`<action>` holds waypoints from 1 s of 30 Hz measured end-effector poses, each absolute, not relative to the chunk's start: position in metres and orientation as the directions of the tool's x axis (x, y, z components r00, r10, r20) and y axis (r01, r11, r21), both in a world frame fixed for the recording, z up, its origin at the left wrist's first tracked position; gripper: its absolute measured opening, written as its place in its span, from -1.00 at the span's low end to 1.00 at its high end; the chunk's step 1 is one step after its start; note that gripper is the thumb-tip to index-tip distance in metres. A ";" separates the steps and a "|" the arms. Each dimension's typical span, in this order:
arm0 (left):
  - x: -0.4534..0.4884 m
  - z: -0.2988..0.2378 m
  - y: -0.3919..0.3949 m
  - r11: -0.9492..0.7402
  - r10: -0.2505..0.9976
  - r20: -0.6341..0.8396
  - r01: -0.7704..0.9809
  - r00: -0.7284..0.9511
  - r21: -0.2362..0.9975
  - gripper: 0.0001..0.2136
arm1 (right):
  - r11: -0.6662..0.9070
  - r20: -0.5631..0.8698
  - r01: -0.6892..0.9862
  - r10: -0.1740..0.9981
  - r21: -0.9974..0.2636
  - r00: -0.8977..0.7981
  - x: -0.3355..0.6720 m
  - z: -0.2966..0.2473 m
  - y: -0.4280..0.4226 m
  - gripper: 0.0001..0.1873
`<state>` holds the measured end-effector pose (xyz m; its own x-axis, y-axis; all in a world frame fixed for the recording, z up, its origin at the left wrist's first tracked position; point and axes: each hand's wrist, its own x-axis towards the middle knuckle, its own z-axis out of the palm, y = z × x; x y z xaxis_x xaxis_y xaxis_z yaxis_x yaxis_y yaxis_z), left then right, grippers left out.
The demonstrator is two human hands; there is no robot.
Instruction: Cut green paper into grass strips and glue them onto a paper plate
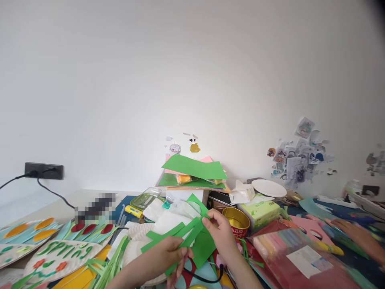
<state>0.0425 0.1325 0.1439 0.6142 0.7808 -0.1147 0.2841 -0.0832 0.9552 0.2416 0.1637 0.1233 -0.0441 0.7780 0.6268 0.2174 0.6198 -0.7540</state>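
Note:
My left hand is closed on the lower end of a green paper strip. The strip slants up to my right hand, whose thumb and fingers pinch its upper end. More green paper strips lie crossed by my left hand. Under and behind the strip is a larger green paper sheet. A white paper plate lies behind my left forearm. Close to my right wrist stands a red and gold tin. A black cord passes below my hands.
Spring-decorated plates and a bundle of green strips lie at left. Behind are stacked coloured papers and a tissue pack. A red bag lies at right, near another person's hand.

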 end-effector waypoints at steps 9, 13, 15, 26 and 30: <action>0.055 0.145 0.121 0.008 0.686 -0.007 0.002 0.727 1.000 -0.56 | 0.637 0.594 0.167 0.766 -0.753 -0.244 0.219 0.113 0.160 -0.71; 0.058 0.123 0.148 0.101 0.877 -0.077 -0.026 0.475 0.995 -0.49 | 0.666 0.643 0.402 0.735 -0.628 -0.214 0.225 0.104 0.177 -0.81; 0.051 0.118 0.164 0.081 0.932 -0.067 -0.024 0.357 0.996 -0.43 | 0.624 0.636 0.575 0.740 -0.530 -0.216 0.231 0.097 0.187 -0.62; 0.028 0.138 0.167 0.057 0.985 -0.047 -0.054 0.168 0.997 -0.46 | 0.560 0.598 0.824 0.691 -0.088 -0.406 0.230 0.078 0.205 -0.63; 0.028 0.141 0.161 0.044 0.992 -0.034 -0.081 0.121 0.996 -0.47 | 0.632 0.653 0.754 0.649 -0.179 -0.390 0.245 0.100 0.190 -0.64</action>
<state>0.0283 0.1607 0.1410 0.1209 0.9921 -0.0341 -0.0811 0.0441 0.9957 0.2445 0.1903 0.1000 -0.3896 0.6493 0.6531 0.7535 0.6325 -0.1793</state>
